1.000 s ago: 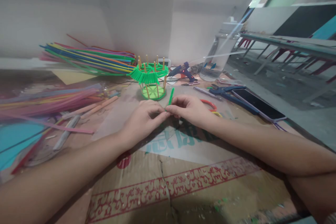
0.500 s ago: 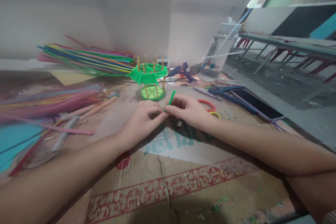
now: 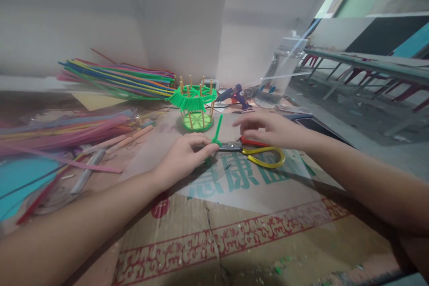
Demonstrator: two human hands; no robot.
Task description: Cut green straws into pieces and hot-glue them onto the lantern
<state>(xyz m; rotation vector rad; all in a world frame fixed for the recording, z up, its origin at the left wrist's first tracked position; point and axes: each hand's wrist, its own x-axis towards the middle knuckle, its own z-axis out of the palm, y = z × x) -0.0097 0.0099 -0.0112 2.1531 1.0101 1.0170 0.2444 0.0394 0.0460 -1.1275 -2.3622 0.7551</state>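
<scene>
Between thumb and fingertips, my left hand (image 3: 184, 154) pinches a short green pipe cleaner (image 3: 217, 130) that sticks upward, with a small bend at its lower end. My right hand (image 3: 268, 127) is empty, fingers apart, over the red handle of a pair of scissors (image 3: 266, 157). The scissors have one red and one yellow handle, and their blades point toward my left hand; the blade tips are hidden. Just behind my left hand stands a small round model (image 3: 194, 102) with wooden posts, a green base and a fringed green pipe cleaner ring.
Bundled colored pipe cleaners (image 3: 127, 81) lie at the back left, with more pink ones (image 3: 90, 132) nearer. A glue gun (image 3: 236, 96) and a clear bottle (image 3: 279, 71) stand behind. At the right, my arm partly covers a phone (image 3: 323, 129). A plastic sheet (image 3: 197, 192) covers cardboard.
My right hand has let go of the green pipe cleaner and moved right over the scissors, opening its fingers. My left hand keeps the pipe cleaner. The view has shifted slightly.
</scene>
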